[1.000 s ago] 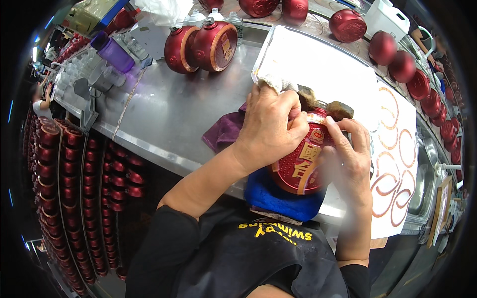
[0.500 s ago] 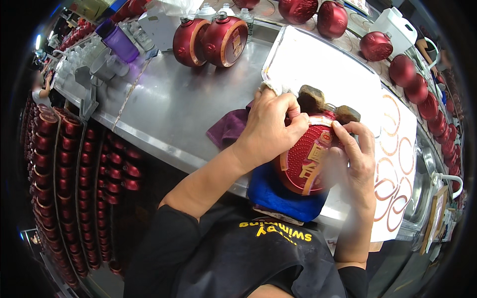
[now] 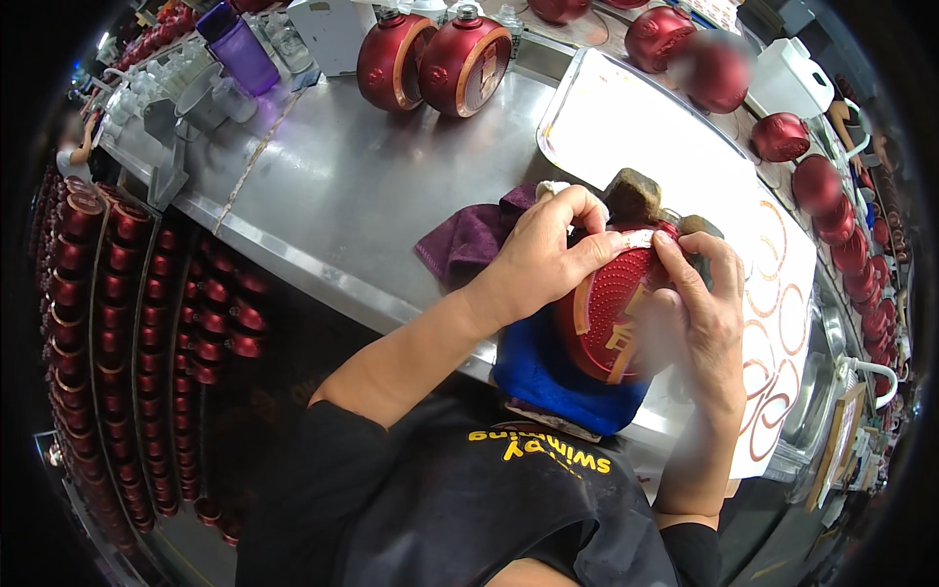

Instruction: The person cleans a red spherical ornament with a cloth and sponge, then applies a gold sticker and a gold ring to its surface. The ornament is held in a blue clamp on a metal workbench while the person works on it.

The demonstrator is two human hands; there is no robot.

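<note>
Left hand [image 3: 543, 259] wraps over the top of a red round jar [image 3: 616, 313], fingers curled, gripping its rim. Right hand [image 3: 706, 318] pinches a pale strip [image 3: 636, 238] along the jar's upper edge. Jar sits on a blue cloth [image 3: 548, 377] at the near edge of the steel table [image 3: 342, 196]; purple cloth [image 3: 469, 240] just beside, white tray [image 3: 626, 127] behind.
</note>
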